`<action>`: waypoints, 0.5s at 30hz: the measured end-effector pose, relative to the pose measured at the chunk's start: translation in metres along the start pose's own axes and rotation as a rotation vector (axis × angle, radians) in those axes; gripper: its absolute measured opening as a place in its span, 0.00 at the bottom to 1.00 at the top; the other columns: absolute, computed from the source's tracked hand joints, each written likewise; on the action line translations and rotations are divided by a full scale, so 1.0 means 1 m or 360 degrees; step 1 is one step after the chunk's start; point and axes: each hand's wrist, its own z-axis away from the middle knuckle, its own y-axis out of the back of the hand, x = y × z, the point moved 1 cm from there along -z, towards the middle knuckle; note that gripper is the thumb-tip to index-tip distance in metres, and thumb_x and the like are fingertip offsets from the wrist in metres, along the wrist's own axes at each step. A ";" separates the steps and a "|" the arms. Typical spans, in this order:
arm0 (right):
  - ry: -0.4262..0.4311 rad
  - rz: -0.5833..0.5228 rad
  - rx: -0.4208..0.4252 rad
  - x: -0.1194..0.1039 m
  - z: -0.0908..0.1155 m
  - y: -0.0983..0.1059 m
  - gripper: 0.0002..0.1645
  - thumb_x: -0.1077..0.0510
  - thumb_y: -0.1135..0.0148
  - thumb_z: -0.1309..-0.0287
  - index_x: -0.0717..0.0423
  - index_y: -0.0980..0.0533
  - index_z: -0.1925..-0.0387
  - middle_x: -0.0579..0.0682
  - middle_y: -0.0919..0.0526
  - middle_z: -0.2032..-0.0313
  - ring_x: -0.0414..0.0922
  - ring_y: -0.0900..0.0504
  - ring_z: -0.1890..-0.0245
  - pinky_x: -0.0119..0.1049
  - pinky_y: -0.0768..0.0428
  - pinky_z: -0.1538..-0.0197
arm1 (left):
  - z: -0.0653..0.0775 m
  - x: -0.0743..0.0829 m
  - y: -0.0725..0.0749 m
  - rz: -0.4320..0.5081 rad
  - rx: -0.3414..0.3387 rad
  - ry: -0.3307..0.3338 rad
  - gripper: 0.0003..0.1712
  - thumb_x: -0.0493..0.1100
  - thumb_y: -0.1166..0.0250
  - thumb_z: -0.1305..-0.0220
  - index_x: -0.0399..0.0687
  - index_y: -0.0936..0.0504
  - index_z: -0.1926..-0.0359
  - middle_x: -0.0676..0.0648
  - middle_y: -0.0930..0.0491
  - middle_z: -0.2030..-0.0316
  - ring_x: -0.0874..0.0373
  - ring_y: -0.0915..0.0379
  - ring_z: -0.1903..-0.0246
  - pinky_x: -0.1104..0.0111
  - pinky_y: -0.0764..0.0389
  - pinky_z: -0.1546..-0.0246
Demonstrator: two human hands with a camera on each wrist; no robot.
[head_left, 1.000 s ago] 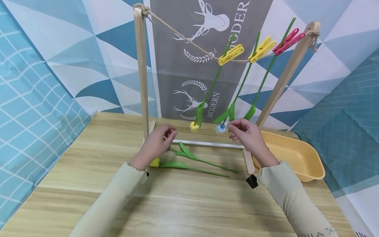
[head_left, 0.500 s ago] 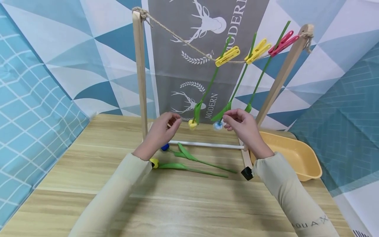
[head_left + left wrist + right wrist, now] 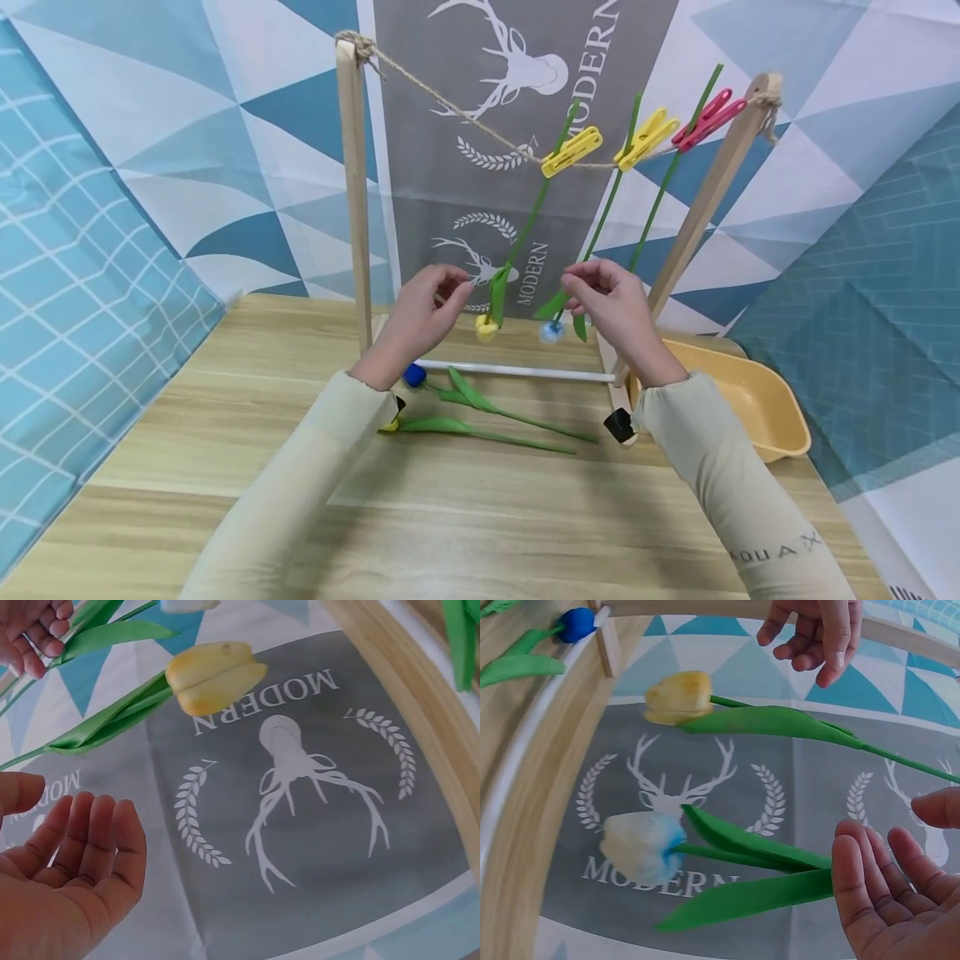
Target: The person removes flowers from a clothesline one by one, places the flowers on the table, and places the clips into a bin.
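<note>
My left hand (image 3: pixel 429 310) hovers left of a hanging yellow tulip (image 3: pixel 487 327), its fingers loosely bent and nothing in them. Opposite it, my right hand (image 3: pixel 613 304) is raised beside a blue-and-white tulip (image 3: pixel 641 847), also holding nothing; a gap shows between thumb and fingers in the right wrist view. Both tulips hang head down, their stems clipped to a twine line (image 3: pixel 457 111) by yellow clothespins (image 3: pixel 572 152). A third stem (image 3: pixel 660 196) hangs from a red clothespin (image 3: pixel 710 122); its lower part is mostly hidden behind my right hand.
Wooden posts (image 3: pixel 354 200) carry the twine, with a white rod (image 3: pixel 517 370) low between them. On the table lie a dark blue tulip (image 3: pixel 415 375) and another tulip (image 3: pixel 442 426), its yellow head partly covered by my left wrist. A yellow-orange basin (image 3: pixel 772 408) stands at the right.
Both hands have risen from lower down, the left also shifting right, closer to the yellow tulip. The dark blue tulip's head has come into sight. The head view has shifted slightly.
</note>
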 end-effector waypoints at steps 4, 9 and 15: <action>0.0051 -0.0033 0.0059 -0.013 -0.004 0.004 0.22 0.47 0.43 0.39 0.58 0.26 0.50 0.47 0.21 0.64 0.41 0.19 0.68 0.30 0.19 0.61 | -0.009 0.006 0.003 0.0074 0.0040 -0.0040 0.14 0.45 0.46 0.32 0.39 0.24 0.53 0.44 0.24 0.60 0.55 0.28 0.63 0.65 0.23 0.60; 0.0100 -0.0113 0.0126 -0.027 -0.007 0.007 0.20 0.49 0.41 0.40 0.58 0.25 0.52 0.48 0.19 0.65 0.39 0.19 0.69 0.29 0.19 0.62 | -0.020 0.017 0.006 0.0141 0.0047 -0.0052 0.15 0.46 0.47 0.32 0.41 0.24 0.53 0.45 0.24 0.60 0.57 0.28 0.63 0.66 0.23 0.59; 0.0205 -0.0217 0.0220 -0.036 -0.010 0.007 0.18 0.51 0.41 0.39 0.60 0.25 0.53 0.44 0.20 0.66 0.36 0.19 0.69 0.25 0.20 0.61 | -0.025 0.025 0.008 0.0200 0.0063 -0.0052 0.15 0.46 0.46 0.32 0.41 0.24 0.53 0.46 0.24 0.62 0.56 0.29 0.64 0.66 0.23 0.59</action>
